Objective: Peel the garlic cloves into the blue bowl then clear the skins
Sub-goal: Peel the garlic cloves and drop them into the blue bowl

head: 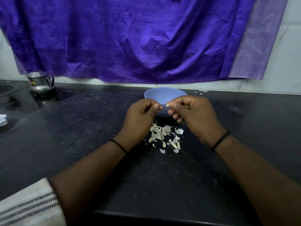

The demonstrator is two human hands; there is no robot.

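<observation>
Nearest, both forearms reach forward over the dark counter (162, 185), each wrist with a thin black band, and a striped cloth (27, 206) lies at the near left edge. Between the wrists a pile of skins (164, 136) is scattered on the counter — so the peeling looks well along, and the clearing step not yet begun.

Above the pile the left hand (140, 116) and right hand (193, 113) are raised close together, knuckles up, fingers curled in. The right hand pinches a small pale piece, apparently a garlic clove (167, 105), between thumb and forefinger; the left thumb and forefinger are pinched too, on something too small to name, perhaps a strip of skin. The step in hand seems to be stripping this clove.

Just behind the fingertips sits the blue bowl (164, 95); its contents cannot be seen. Next would be a short reach forward to drop the bare clove in — then gathering the skins

Farther back stand a steel pot (41, 84) and a purple cloth (130, 38)
</observation>
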